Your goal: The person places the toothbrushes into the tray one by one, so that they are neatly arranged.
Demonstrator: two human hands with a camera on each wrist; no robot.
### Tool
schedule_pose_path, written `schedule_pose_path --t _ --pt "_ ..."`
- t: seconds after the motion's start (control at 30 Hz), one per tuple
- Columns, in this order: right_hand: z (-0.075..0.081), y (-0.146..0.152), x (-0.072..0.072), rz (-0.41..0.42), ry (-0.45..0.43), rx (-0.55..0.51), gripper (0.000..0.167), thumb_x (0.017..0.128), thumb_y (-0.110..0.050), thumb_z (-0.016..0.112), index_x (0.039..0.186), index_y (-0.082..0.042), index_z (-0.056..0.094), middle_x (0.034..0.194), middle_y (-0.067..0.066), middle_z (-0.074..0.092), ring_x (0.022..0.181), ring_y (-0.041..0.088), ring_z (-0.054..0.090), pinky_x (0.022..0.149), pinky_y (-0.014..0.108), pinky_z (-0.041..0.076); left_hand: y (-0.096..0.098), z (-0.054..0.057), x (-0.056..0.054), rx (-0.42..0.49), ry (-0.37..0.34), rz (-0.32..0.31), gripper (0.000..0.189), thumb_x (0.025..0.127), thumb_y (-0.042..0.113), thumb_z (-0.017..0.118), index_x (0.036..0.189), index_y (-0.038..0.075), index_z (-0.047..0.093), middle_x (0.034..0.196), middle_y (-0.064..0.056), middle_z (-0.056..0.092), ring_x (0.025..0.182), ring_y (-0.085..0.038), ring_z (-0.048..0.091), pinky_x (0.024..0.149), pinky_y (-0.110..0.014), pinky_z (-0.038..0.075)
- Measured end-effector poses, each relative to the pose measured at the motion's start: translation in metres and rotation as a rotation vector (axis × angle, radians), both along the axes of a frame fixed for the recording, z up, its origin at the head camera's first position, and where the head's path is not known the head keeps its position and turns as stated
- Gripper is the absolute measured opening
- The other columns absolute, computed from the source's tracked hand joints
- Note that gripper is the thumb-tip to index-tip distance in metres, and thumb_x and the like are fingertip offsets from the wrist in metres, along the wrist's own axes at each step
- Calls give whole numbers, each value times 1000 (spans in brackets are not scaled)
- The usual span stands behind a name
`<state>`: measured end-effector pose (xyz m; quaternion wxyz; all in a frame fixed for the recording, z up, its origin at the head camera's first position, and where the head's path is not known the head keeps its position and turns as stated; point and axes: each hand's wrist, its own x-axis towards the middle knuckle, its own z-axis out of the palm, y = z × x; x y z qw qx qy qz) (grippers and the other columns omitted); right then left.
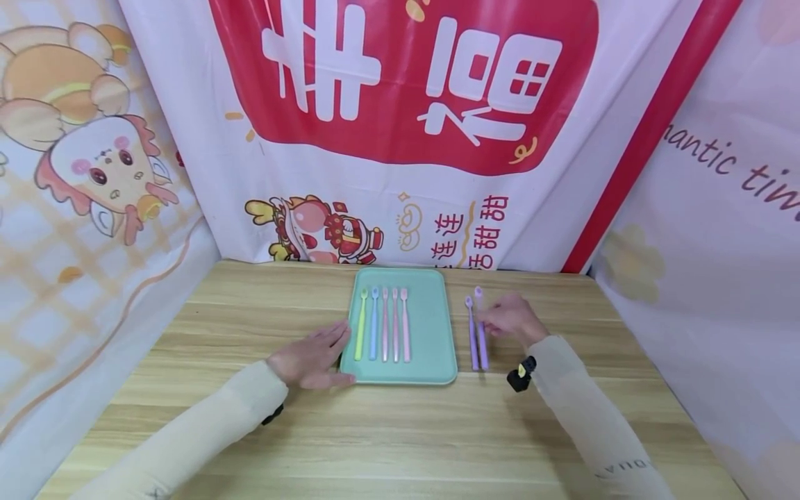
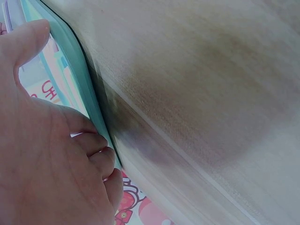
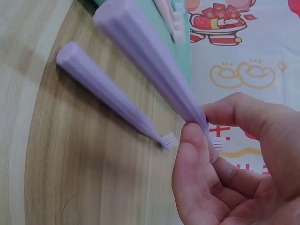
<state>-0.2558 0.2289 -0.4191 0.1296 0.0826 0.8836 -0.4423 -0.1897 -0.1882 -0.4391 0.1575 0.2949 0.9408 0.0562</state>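
Observation:
My left hand (image 1: pixel 311 357) rests along the left rim of a mint-green tray (image 1: pixel 431 357), its thumb at the near left corner; the left wrist view shows the palm and fingers (image 2: pixel 101 157) against that rim. Lying side by side on the tray are several toothbrushes, among them a yellow-green one (image 1: pixel 360 330), a blue one (image 1: pixel 373 330) and pink ones (image 1: pixel 406 333). To the right of the tray, my right hand (image 1: pixel 509 316) pinches a purple toothbrush (image 3: pixel 152 65) near its neck between thumb and fingers, handle raised. A second purple toothbrush (image 3: pixel 105 93) lies on the table beside it.
The wooden table (image 1: pixel 400 437) reaches back to a red and white printed cloth (image 1: pixel 387 180). Printed cloths (image 1: pixel 81 243) also hang along the left and right sides. A dark wrist strap with a small black device (image 1: pixel 520 375) sits at my right wrist.

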Motion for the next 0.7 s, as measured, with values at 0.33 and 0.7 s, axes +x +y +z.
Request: schedule_pose_path --t 0.33,0.7 --pt "5 -25 -2 4 10 -54 18 92 -19 80 92 -3 72 84 6 75 80 20 73 90 43 64 0 1 0 -21 -4 8 98 104 64 51 164 -8 21 176 -25 15 164 -41 18 134 -56 23" --pt "6 -52 -8 45 67 -29 10 83 -11 79 81 -3 73 74 7 74 67 17 71 78 39 67 -1 -2 0 -5 2 -1 99 103 64 51 164 -9 22 175 -26 16 164 -42 19 134 -56 24"
